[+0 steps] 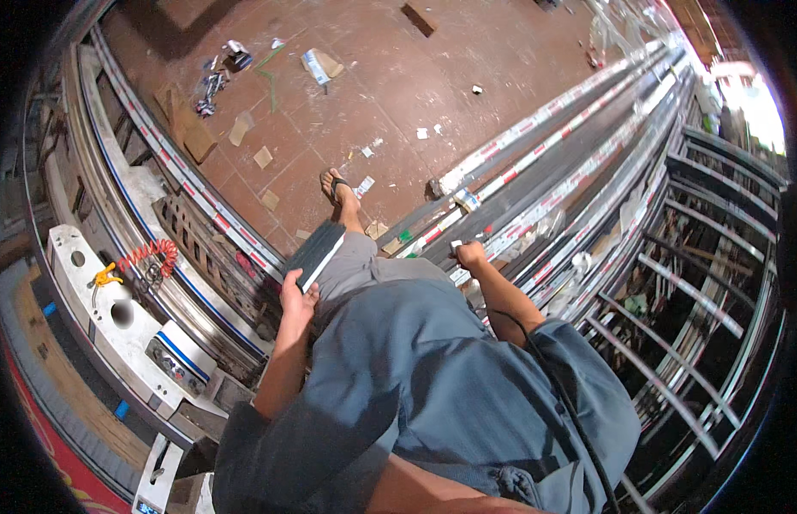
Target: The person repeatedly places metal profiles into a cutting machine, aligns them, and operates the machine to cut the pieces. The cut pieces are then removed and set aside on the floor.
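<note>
Apparently at a carrying step, the left hand [297, 296] grips a dark bar [315, 254] at the shirt's [424, 355] ten o'clock, the right hand [472, 255] clenches, seemingly on a small white piece [456, 245], at one o'clock, and steadiness seems called for next.

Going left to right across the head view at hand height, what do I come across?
Yellow gun-shaped tool → red coiled hose → left hand, holding a dark bar → right hand, closed → barred metal rack.
</note>
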A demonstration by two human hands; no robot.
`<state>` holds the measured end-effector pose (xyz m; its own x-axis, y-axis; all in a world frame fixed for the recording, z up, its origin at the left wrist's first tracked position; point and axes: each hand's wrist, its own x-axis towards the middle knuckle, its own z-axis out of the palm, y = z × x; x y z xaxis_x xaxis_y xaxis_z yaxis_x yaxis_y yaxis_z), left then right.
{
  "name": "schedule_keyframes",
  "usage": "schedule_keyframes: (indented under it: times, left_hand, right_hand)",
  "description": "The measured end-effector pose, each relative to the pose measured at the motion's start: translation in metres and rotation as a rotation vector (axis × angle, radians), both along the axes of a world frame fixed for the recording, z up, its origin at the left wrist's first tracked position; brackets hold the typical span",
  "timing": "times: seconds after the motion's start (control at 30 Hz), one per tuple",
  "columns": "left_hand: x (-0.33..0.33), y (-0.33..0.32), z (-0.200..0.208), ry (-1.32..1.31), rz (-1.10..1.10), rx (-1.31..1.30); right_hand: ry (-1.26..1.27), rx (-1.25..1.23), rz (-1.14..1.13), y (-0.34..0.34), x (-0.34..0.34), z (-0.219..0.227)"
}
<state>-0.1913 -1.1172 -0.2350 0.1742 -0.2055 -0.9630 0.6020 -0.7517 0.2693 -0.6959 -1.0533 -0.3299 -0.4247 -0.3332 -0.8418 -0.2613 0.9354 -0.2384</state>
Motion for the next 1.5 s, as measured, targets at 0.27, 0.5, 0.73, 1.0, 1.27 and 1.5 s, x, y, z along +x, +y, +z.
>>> schedule_keyframes:
  times: [0.27,0.5,0.73,1.0,1.27,1.5]
  left_hand:
    - [0.012,-0.201,-0.008,-0.147,-0.041,-0.038]
    - [-0.020,-0.310,0.020,-0.219,-0.040,-0.084]
    - [-0.099,-0.362,0.046,-0.162,-0.070,-0.155]
    - [-0.252,-0.451,0.082,-0.245,-0.276,-0.175]
    - [-0.325,-0.592,0.087,-0.222,-0.421,-0.236]
    - [-0.345,-0.743,0.043,-0.116,-0.499,-0.219]
  right_hand:
    - [-0.039,-0.510,0.231,-0.256,0.035,0.053]
    - [-0.229,-0.569,0.311,-0.325,0.037,0.060]
    - [0.071,-0.217,0.377,-0.326,-0.079,0.036]
    - [0.203,-0.552,0.309,-0.378,-0.262,-0.020]
    - [-0.173,-0.366,-0.432,-0.438,-0.271,0.004]
    - [-0.144,-0.286,-0.412,-0.512,-0.223,0.016]
